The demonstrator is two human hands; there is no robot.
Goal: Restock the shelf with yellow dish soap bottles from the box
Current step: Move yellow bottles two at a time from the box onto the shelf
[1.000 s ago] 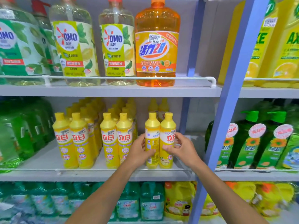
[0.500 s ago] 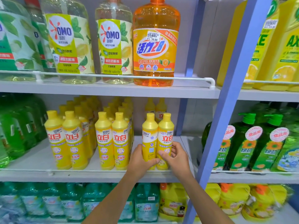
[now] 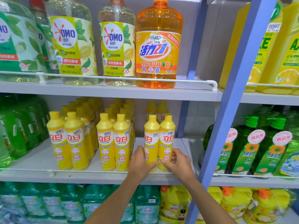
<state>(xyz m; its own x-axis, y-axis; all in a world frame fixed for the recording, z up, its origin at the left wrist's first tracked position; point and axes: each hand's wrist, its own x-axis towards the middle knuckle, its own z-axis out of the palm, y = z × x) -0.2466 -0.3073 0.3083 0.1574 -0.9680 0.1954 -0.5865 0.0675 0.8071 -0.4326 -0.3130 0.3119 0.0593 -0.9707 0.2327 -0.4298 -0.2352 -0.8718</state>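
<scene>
both grips are on the front pair of yellow bottles: the left hand wraps the lower body of the left bottle, the right hand pinches the lower body of the right bottle. both bottles stand upright and touching on the middle shelf, at the right end of the yellow rows, just behind the front rail. full, stiff plastic like this likely feels moderately heavy and a bit slick on the label; low on the straight body seems the steadiest hold. the box is not in view.
</scene>
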